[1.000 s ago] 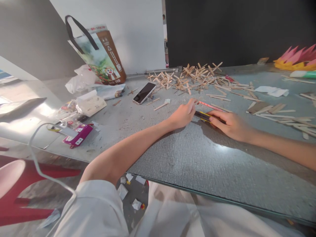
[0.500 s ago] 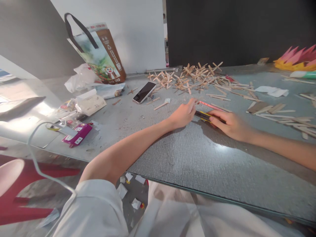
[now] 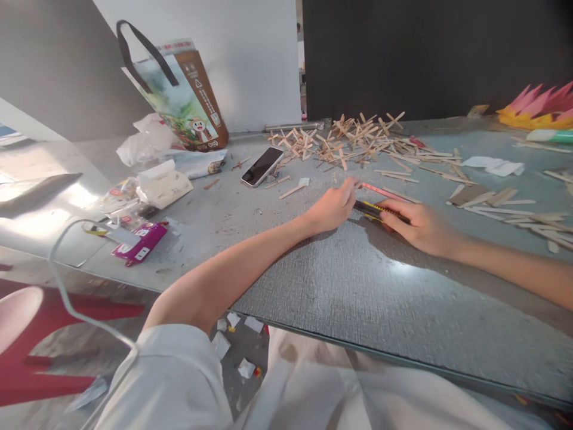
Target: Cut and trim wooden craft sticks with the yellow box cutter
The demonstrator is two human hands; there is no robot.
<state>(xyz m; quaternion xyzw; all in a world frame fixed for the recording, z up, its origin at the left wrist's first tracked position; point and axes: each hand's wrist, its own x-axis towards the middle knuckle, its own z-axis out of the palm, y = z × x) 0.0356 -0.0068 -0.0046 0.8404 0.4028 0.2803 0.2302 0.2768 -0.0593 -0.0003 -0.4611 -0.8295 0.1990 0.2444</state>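
My right hand [image 3: 414, 224] is wrapped round a black and yellow utility knife [image 3: 371, 209], its front end pointing left. That front end reaches my left hand [image 3: 338, 206], whose fingers are curled closed low over the table. What they pinch, if anything, is hidden behind the fingers. A thin pink strip [image 3: 380, 191] runs from beside the left fingertips toward the right hand. I cannot tell whether the left hand touches it. Behind both hands is a heap of wooden craft sticks [image 3: 353, 140], many of them crossed in pairs.
The phone [image 3: 263, 167] lies left of the heap. At the left are a paper bag [image 3: 192, 101], a purple packet [image 3: 141, 243] and a white cable [image 3: 67, 298]. More loose sticks [image 3: 519, 209] and a pink and yellow paper decoration [image 3: 541, 107] are at the right. The table edge [image 3: 313, 334] runs near my body.
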